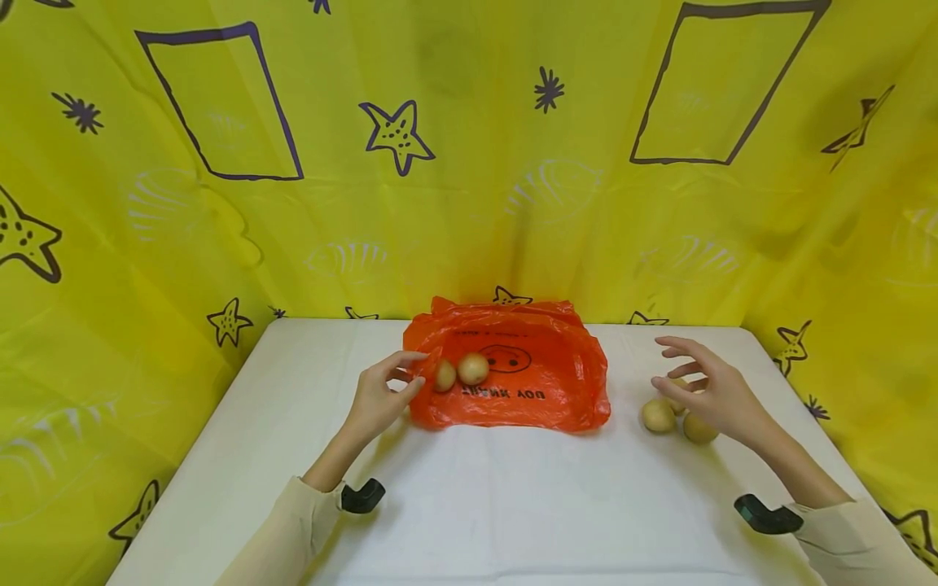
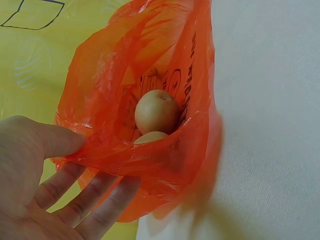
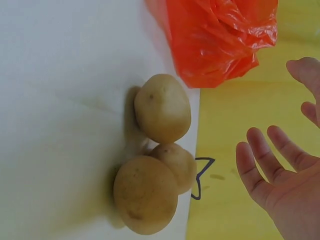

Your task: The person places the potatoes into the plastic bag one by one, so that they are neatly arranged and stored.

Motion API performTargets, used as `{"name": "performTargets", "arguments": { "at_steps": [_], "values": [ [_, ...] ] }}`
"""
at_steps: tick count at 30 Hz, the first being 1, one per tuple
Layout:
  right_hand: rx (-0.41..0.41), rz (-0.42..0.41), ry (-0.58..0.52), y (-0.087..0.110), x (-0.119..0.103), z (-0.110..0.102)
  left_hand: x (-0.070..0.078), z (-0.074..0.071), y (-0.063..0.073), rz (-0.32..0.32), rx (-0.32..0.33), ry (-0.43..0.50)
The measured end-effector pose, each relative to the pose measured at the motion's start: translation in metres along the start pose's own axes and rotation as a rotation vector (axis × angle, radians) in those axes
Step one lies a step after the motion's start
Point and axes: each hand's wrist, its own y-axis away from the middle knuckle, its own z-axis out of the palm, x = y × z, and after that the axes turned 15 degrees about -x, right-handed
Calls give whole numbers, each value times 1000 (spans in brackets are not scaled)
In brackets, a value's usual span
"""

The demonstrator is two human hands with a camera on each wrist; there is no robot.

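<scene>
A red plastic bag [image 1: 535, 411] lies on the table with its mouth spread. Two potatoes [image 1: 473, 369] rest inside it near its left side; in the left wrist view one potato [image 2: 157, 112] shows whole and the other is partly hidden by the bag's rim. My left hand [image 1: 383, 392] pinches that left rim, thumb on one side and fingers [image 2: 92, 195] beneath the film. Over to the right, my right hand [image 1: 714, 395] hovers above three loose potatoes [image 3: 162, 108], its fingers spread and relaxed, holding nothing. From the head, this hand partly covers them.
The white-covered table [image 1: 542, 505] meets a yellow patterned curtain [image 1: 469, 220] at its back and sides. Each wrist wears a dark camera mount [image 1: 362, 496]. The loose potatoes sit clustered near the table's right part, beside the bag.
</scene>
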Motion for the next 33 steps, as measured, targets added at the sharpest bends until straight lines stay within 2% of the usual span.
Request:
{"name": "performTargets", "arguments": {
  "at_steps": [13, 22, 33],
  "values": [
    [-28, 95, 13, 8, 20, -7, 1, 0, 0, 3, -4, -3],
    [-18, 123, 21, 12, 35, -8, 0, 0, 0, -6, -6, 2],
    [-77, 162, 7, 14, 50, -8, -2, 0, -1, -7, -4, -1]
  ]
}}
